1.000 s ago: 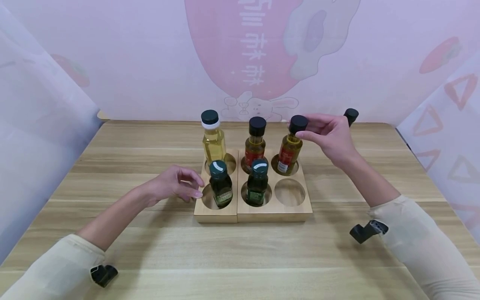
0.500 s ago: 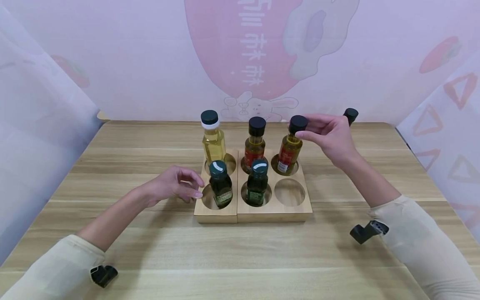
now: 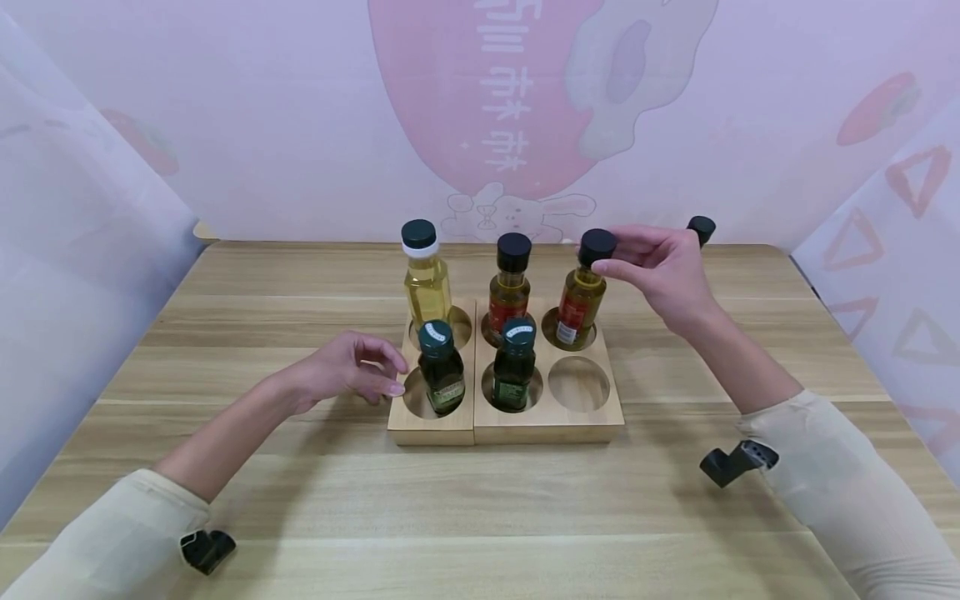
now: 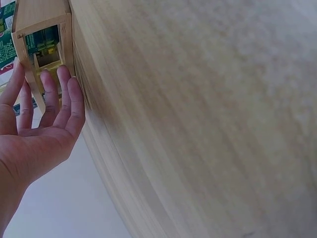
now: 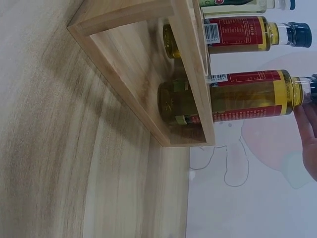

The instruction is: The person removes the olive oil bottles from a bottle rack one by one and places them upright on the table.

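Observation:
In the head view a wooden rack [image 3: 540,429] with round holes stands on the table, bottles upright or slightly tilted in it. My right hand [image 3: 663,271] holds the black cap of the back-right oil bottle [image 3: 575,308], thumb in front and fingers partly hidden behind. That bottle, red-labelled, sits in its hole; the right wrist view shows its base [image 5: 171,104] inside the rack's open side. My left hand [image 3: 356,367] is at the rack's left end, fingers loosely bent, beside the front-left dark green bottle [image 3: 442,379]. In the left wrist view its fingers [image 4: 49,94] hold nothing.
A clear yellow oil bottle [image 3: 428,287] stands back left, another red-labelled oil bottle [image 3: 510,296] back middle. A second dark green bottle [image 3: 514,375] is front middle; the front-right hole [image 3: 579,385] has no bottle. A black cylindrical tip [image 3: 702,229] shows behind my right hand.

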`<move>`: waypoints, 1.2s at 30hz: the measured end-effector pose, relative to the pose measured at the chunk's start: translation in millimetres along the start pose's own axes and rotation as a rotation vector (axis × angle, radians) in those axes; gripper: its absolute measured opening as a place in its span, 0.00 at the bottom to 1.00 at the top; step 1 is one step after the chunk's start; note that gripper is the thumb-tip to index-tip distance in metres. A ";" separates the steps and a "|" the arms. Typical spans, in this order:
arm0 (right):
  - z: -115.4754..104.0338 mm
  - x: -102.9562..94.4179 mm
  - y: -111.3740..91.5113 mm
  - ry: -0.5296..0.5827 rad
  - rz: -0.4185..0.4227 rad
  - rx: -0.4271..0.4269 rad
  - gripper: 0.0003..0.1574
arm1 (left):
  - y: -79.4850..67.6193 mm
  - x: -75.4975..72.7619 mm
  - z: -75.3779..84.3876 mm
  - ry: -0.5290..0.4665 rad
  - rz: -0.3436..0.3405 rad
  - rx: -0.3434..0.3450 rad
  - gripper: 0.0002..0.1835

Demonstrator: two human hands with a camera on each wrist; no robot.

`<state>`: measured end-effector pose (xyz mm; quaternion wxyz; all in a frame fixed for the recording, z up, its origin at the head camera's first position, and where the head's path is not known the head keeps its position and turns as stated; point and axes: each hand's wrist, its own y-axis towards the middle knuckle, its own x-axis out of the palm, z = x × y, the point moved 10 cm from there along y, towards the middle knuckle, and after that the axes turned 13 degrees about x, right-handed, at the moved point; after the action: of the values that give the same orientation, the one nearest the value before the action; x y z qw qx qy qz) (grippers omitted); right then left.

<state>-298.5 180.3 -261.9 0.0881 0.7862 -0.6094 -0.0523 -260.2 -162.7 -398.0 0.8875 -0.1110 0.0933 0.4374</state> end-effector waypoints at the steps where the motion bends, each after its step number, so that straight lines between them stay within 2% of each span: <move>1: -0.8 0.0 0.0 0.006 0.000 -0.002 0.22 | 0.1 0.1 0.1 -0.001 -0.001 0.000 0.17; 12: -10.2 -0.4 0.2 0.066 0.015 -0.020 0.23 | 0.3 -0.6 -0.1 0.001 0.005 0.001 0.17; 22: -21.0 -1.9 2.7 0.063 0.057 -0.041 0.20 | 0.2 -3.1 -0.1 0.011 0.009 0.001 0.17; 36: -34.8 -10.5 2.4 0.101 0.102 -0.086 0.21 | 0.6 -2.8 -3.2 -0.008 0.009 -0.002 0.16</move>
<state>-296.7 192.4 -227.7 0.1550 0.7512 -0.6407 -0.0342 -262.6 -165.4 -400.4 0.8858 -0.1097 0.0898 0.4418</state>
